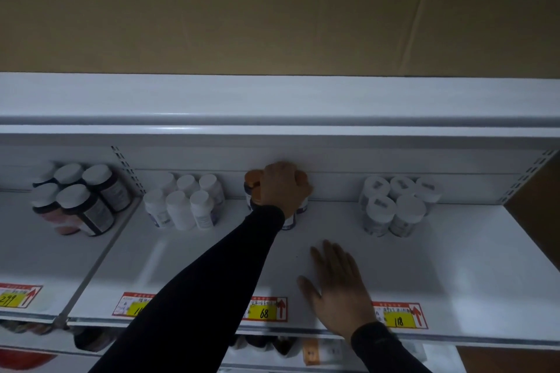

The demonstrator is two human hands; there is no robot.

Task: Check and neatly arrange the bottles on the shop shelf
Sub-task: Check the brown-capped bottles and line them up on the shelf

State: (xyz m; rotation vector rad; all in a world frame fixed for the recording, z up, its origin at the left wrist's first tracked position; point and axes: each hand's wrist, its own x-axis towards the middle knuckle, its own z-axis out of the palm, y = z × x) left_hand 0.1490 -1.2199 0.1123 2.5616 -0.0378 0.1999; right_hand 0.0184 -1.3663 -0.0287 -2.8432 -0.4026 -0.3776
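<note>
Left hand on the orange-capped bottles, right hand flat on the shelf.

The left hand (283, 186) curls over the orange-capped bottles (254, 183) at the shelf's (212, 260) back; the right hand (338, 285), fingers straight, rests nearer the front edge, white bottles (394, 206) beyond it.

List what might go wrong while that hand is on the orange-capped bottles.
1. The left hand covers the orange-capped bottles, which stand packed together; shifting one may well tip a neighbour.
2. The sleeve stretches across the shelf close to the white bottles, so drawing back carelessly could brush them.
3. The right hand lies flat and open near the front edge, holding nothing, so it could not steady a toppling bottle quickly.
</note>
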